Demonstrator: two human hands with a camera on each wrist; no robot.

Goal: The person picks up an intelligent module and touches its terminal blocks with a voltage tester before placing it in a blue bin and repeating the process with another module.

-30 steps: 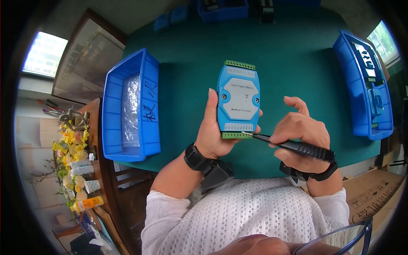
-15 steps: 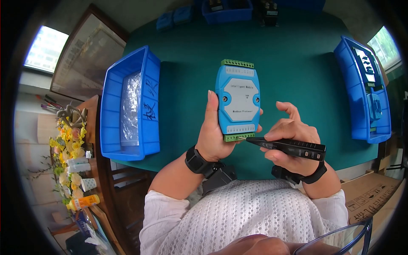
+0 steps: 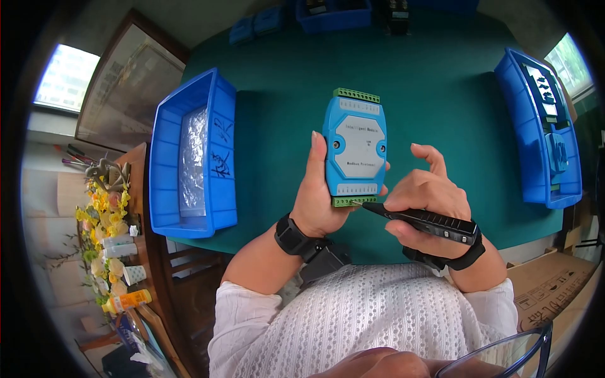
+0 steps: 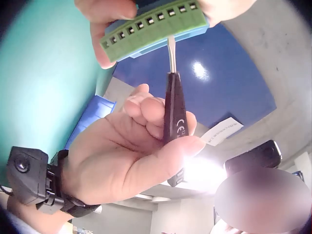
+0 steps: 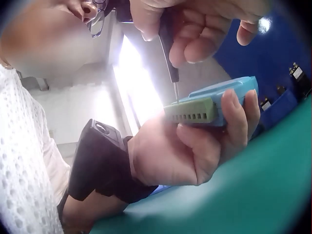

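Note:
My left hand (image 3: 312,198) holds a blue electronic module (image 3: 357,135) with a grey label, thumb along its left side and fingertips showing at its right. A green screw terminal block (image 3: 358,96) lines the module's far end, and another green terminal block (image 3: 343,202) the near end. My right hand (image 3: 435,189) grips a black-handled screwdriver (image 4: 174,105), forefinger raised in the head view. The flat metal blade (image 4: 171,53) meets the near terminal block in the left wrist view. Square wire openings show along that block (image 5: 192,116) in the right wrist view.
On the left of the green table (image 3: 277,75) stands a blue bin (image 3: 224,195) with clear plastic bags (image 3: 194,164) inside. Another blue bin (image 3: 526,145) at the right holds a blue module and dark parts. More blue containers (image 3: 334,22) line the far edge.
The screwdriver tip has shifted left along the near terminal block, and the handle has rolled in my right hand. My left hand still holds the module in nearly the same place.

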